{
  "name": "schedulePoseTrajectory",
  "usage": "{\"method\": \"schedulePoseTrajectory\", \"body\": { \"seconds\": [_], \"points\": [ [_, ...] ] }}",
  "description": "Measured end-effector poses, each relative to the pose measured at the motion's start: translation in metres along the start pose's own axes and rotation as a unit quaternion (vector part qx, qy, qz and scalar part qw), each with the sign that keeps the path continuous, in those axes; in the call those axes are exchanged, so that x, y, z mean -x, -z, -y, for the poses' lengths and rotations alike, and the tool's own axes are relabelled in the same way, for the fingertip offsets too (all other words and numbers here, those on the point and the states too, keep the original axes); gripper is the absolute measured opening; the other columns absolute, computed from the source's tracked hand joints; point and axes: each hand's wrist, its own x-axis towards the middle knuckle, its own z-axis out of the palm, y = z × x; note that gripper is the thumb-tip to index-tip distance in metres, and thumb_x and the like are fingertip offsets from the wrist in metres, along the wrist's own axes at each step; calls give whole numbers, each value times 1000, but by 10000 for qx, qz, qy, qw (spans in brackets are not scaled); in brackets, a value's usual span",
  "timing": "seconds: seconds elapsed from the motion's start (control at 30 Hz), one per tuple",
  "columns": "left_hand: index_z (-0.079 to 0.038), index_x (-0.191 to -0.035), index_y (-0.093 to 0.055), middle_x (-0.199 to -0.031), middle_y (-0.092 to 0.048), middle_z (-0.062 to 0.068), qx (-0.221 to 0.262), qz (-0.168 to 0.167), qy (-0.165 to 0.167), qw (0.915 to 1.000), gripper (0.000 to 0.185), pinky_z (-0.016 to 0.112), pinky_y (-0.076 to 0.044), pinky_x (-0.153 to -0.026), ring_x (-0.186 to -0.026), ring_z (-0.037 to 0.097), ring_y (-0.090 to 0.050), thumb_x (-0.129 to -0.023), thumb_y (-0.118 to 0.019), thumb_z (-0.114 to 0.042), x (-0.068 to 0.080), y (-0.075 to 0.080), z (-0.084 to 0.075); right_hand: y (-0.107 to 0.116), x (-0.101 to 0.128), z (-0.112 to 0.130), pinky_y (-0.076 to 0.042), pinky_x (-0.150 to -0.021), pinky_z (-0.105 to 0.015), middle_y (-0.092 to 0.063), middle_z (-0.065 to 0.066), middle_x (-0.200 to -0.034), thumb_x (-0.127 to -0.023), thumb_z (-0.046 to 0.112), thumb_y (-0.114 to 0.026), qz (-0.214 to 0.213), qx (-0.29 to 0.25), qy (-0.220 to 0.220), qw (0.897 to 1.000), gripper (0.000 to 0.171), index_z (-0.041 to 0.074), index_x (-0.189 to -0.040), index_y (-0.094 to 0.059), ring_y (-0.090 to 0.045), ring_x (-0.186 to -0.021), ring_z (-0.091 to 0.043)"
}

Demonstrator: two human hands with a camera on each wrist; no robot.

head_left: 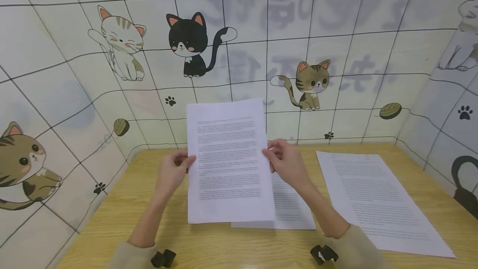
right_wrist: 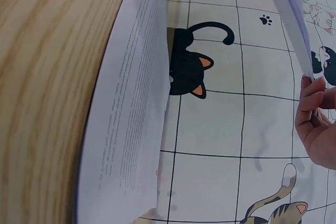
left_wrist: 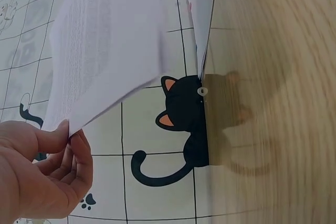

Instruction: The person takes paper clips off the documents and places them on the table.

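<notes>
I hold a printed white sheet [head_left: 228, 159] upright above a wooden table [head_left: 209, 244]. My left hand [head_left: 172, 173] pinches its left edge, thumb in front. My right hand [head_left: 286, 162] pinches its right edge. In the left wrist view the left hand [left_wrist: 44, 174] grips the sheet [left_wrist: 100, 40] at its corner. Seen from the right wrist, the fingers of the right hand [right_wrist: 315, 124] pinch the sheet's edge [right_wrist: 286, 9]. A second printed page [head_left: 289, 204] lies flat on the table under the right hand, partly hidden by the held sheet.
A stack of printed pages [head_left: 377, 202] lies at the right of the table. Walls papered with cartoon cats [head_left: 190, 45] close in the table at the back, left and right. Two black wrist mounts [head_left: 324, 254] show at the bottom edge.
</notes>
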Motion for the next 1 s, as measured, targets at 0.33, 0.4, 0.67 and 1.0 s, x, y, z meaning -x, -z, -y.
{"method": "schedulePoseTrajectory", "body": {
  "seconds": [0.33, 0.4, 0.67, 1.0],
  "points": [
    [5, -118, -67, -100, -68, 15, -97, -181, 179, 9996, 26, 23, -50, -66, -80, 21, -60, -99, -65, -13, -9, 10, 10, -26, -7, 2, -37, -45, -21, -67, -3, -66, -93, 16, -74, -397, -232, -614, 9971, 16, 2, -95, -68, -60, -49, -24],
    [5, -117, -67, -98, -67, 15, -89, -190, 213, 9996, 25, 23, -49, -65, -79, 20, -59, -99, -66, -12, -11, 12, 13, -31, -9, 1, -35, -44, -21, -67, -1, -65, -93, 17, -74, -416, -255, -732, 9961, 15, 3, -94, -69, -61, -50, -27],
    [4, -122, -65, -102, -65, 14, -212, -174, 405, 9988, 28, 23, -46, -66, -84, 21, -57, -100, -64, -13, -21, 22, 27, -50, -19, -2, -34, -45, -22, -62, -3, -57, -93, 15, -73, -180, -438, -1075, 9931, 15, 2, -95, -68, -58, -48, -20],
    [8, -122, -64, -102, -63, 16, -432, -205, 653, 9967, 30, 23, -46, -66, -85, 21, -56, -100, -64, -13, -27, 38, 39, -75, -28, -3, -38, -46, -21, -60, -3, -56, -94, 7, -70, 253, -602, -1142, 9913, 12, -2, -97, -64, -58, -48, -19]
  ]
}}
